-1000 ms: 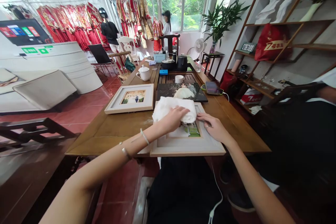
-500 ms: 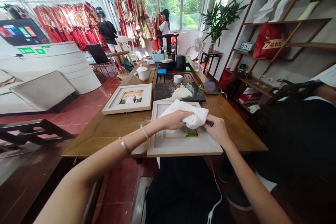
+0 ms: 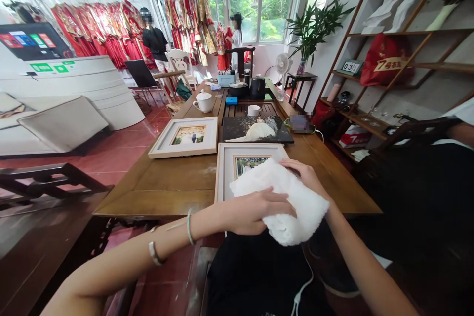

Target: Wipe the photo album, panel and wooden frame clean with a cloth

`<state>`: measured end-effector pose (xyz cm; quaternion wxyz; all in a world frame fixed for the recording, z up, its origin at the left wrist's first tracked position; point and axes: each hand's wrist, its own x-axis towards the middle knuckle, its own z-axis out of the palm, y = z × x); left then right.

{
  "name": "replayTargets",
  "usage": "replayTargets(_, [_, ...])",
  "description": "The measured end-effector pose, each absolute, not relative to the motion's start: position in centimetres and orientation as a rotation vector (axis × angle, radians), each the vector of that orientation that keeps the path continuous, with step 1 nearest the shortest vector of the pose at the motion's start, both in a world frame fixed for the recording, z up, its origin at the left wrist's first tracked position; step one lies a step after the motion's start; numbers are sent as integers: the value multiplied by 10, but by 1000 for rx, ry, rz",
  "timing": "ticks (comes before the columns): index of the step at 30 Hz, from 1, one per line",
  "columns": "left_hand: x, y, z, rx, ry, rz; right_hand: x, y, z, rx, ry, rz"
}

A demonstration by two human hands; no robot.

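Note:
A white cloth (image 3: 296,207) lies bunched over the lower right of a pale wooden picture frame (image 3: 226,170), hiding much of it. Part of the photo (image 3: 244,164) inside shows above the cloth. My left hand (image 3: 259,210) grips the cloth from above, its fingers bent over it. At the frame's right side, my right hand (image 3: 305,173) holds the edge; the cloth covers part of this hand. Beyond the frame rests a dark picture panel (image 3: 231,129) with a white-gowned figure. A second framed photo (image 3: 159,149) lies to its left.
The wooden table (image 3: 148,197) also bears a lidded white cup (image 3: 203,101), a small white cup (image 3: 254,110), a black pot (image 3: 257,87) and a phone (image 3: 303,125) on a cable. A seated person (image 3: 418,197) is close on my right. Two people stand near the red garments (image 3: 103,34).
The cloth has come toward me and to the right, and is spread wider. My left hand moved with it, nearer the table's front edge. My right hand stays by the frame's right side.

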<state>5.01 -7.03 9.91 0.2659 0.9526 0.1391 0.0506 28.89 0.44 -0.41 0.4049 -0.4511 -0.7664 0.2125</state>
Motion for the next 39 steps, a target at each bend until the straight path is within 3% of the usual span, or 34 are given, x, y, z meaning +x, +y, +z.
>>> replayTargets(4, [67, -68, 93, 2658, 437, 153, 294, 6, -4, -1124, -1929, 591])
replayTargets(14, [39, -78, 85, 3077, 1258, -165, 285, 2, -7, -1161, -1900, 524])
replayTargets(22, [14, -131, 109, 2919, 1379, -350, 284, -1, -3, -1150, -1887, 507])
replayTargets(39, [19, -30, 86, 2793, 1582, -1, 285, -2, -4, -1172, -1912, 529])
